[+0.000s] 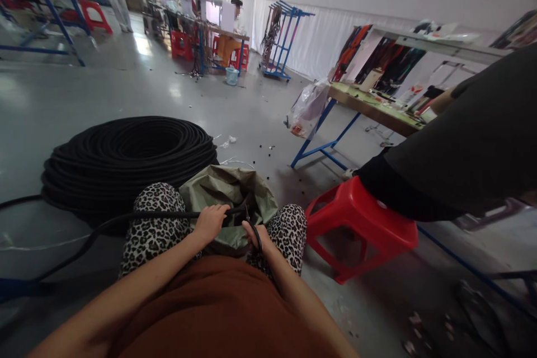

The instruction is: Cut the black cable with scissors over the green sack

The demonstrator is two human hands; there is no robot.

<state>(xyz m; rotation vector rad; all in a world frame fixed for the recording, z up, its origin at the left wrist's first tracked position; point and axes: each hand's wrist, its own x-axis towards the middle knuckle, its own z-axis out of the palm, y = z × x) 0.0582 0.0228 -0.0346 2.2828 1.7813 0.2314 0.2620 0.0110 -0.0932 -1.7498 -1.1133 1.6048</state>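
Observation:
My left hand [211, 222] is closed around a thick black cord [163, 215], close to the cord's end. That cord runs left across my knee and droops toward the floor. My right hand [257, 236] grips a pair of scissors [254, 228] by the dark handles, with the blades up at the cord's end. Whether the blades touch the cord I cannot tell. Beneath both hands, between my knees, an olive-green sack [201, 186] stands with its mouth spread wide; its contents are mostly in shadow.
A big coil of black cord [126, 151] lies on the floor ahead left. At my right, a person in dark clothes sits on a red plastic stool [373, 218] by a workbench [369, 103]. Small black bits dot the floor. Farther back are a blue rack [285, 39], tables and several people.

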